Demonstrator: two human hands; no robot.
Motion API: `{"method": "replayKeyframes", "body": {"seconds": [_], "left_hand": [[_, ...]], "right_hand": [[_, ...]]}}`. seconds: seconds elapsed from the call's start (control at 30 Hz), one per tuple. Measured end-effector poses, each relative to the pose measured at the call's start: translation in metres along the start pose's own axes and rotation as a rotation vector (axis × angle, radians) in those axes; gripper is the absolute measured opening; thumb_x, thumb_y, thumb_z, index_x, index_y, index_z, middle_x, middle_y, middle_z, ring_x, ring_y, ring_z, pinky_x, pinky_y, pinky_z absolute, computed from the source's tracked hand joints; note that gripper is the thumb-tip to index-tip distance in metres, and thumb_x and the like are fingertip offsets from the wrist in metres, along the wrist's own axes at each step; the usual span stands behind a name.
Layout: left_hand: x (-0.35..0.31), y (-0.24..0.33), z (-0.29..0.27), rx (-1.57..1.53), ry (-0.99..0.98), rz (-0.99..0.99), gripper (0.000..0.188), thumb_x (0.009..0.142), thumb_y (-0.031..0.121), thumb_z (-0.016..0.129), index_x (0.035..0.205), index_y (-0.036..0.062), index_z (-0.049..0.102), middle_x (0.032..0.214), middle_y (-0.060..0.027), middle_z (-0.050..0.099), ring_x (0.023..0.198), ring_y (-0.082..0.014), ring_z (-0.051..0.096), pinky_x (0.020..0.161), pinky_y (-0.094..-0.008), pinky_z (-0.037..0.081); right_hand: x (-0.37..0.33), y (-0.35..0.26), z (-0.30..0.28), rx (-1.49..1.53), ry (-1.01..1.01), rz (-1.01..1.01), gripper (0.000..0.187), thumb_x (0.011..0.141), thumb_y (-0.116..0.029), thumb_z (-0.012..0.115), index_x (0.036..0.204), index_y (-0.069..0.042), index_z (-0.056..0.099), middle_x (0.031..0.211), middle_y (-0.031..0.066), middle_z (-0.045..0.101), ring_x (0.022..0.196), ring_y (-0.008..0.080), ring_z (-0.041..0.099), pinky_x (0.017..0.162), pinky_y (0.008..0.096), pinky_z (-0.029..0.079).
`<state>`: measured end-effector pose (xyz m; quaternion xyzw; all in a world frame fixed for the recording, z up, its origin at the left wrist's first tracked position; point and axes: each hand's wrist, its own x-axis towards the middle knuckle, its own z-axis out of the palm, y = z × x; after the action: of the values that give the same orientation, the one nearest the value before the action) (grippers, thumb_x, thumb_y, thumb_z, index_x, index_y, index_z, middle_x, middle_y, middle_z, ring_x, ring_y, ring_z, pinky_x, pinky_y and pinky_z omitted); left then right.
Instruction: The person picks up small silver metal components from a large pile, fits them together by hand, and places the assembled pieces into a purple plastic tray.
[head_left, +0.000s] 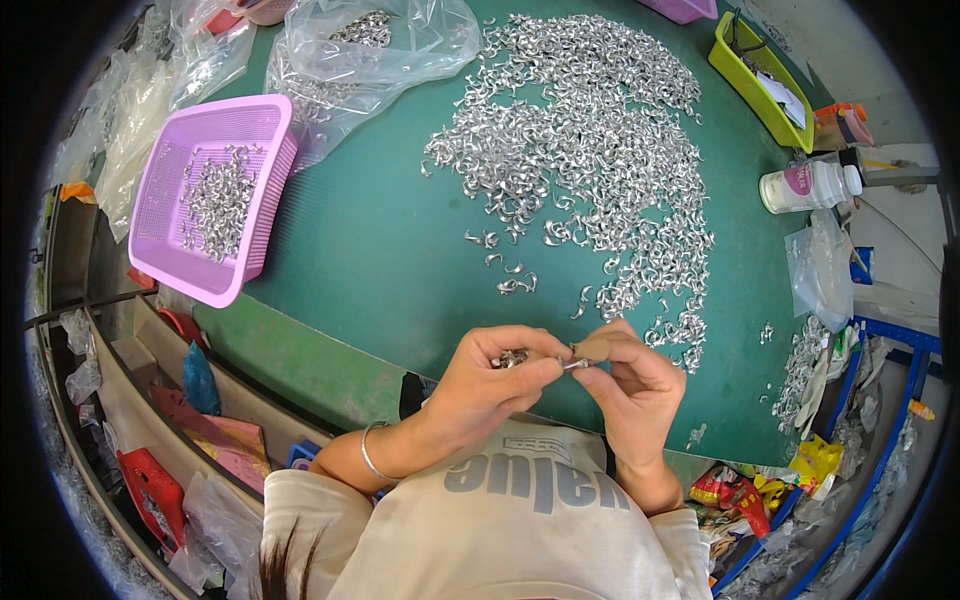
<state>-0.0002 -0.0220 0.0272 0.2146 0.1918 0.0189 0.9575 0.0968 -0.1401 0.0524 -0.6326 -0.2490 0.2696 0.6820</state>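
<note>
My left hand (485, 385) is closed in front of my chest, at the table's near edge. Several small metal pieces (510, 358) show in its curled fingers. Between its thumb and index fingertip is one curved silvery piece (574, 365), whose other end meets my right fingertips. My right hand (640, 390) is closed too, with a small flat brown pad (593, 350) at its index finger; the pad's exact kind is not clear. Beyond the hands, a big spread of the same curved silvery metal pieces (600, 150) covers much of the green table (370, 260).
A purple plastic basket (274, 215) with some metal pieces stands at the left edge. Behind it lies a clear plastic bag (420, 50) of pieces. A lime-green tray (765, 95) and a white bottle (800, 188) are at the right. Cluttered shelving (860, 480) flanks me.
</note>
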Motion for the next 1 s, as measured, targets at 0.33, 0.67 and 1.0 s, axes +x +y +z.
{"method": "replayKeyframes", "body": {"seconds": [0.33, 0.67, 1.0], "left_hand": [[-0.001, 0.088, -0.041, 0.635, 0.69, 0.789, 0.016, 0.073, 0.009, 0.068, 0.085, 0.0005, 0.063, 0.065, 0.0015, 0.056, 0.047, -0.0011, 0.041, 0.041, -0.0143, 0.03], [-0.03, 0.158, -0.1, 1.08, 1.266, 1.146, 0.022, 0.08, 0.015, 0.062, 0.094, -0.0014, 0.065, 0.077, -0.0046, 0.061, 0.06, -0.0049, 0.048, 0.053, -0.0176, 0.037], [0.004, 0.025, -0.022, 0.854, 0.251, 0.402, 0.022, 0.071, 0.001, 0.066, 0.093, 0.0018, 0.064, 0.063, 0.0054, 0.044, 0.056, -0.0026, 0.033, 0.048, -0.0185, 0.027]], "right_hand": [[0.026, 0.039, -0.008, -0.375, -0.013, 0.047, 0.029, 0.071, 0.004, 0.063, 0.098, -0.002, 0.059, 0.085, 0.0062, 0.06, 0.073, 0.014, 0.05, 0.064, 0.0247, 0.04], [0.044, 0.071, 0.001, -1.07, -0.208, -0.28, 0.031, 0.069, -0.001, 0.063, 0.099, -0.003, 0.057, 0.09, 0.0094, 0.05, 0.084, 0.0273, 0.046, 0.071, 0.0333, 0.038], [0.024, 0.039, -0.011, 0.352, -0.225, 0.487, 0.017, 0.082, -0.001, 0.055, 0.098, 0.003, 0.057, 0.088, 0.0064, 0.061, 0.076, 0.0097, 0.055, 0.064, 0.0197, 0.041]]}}
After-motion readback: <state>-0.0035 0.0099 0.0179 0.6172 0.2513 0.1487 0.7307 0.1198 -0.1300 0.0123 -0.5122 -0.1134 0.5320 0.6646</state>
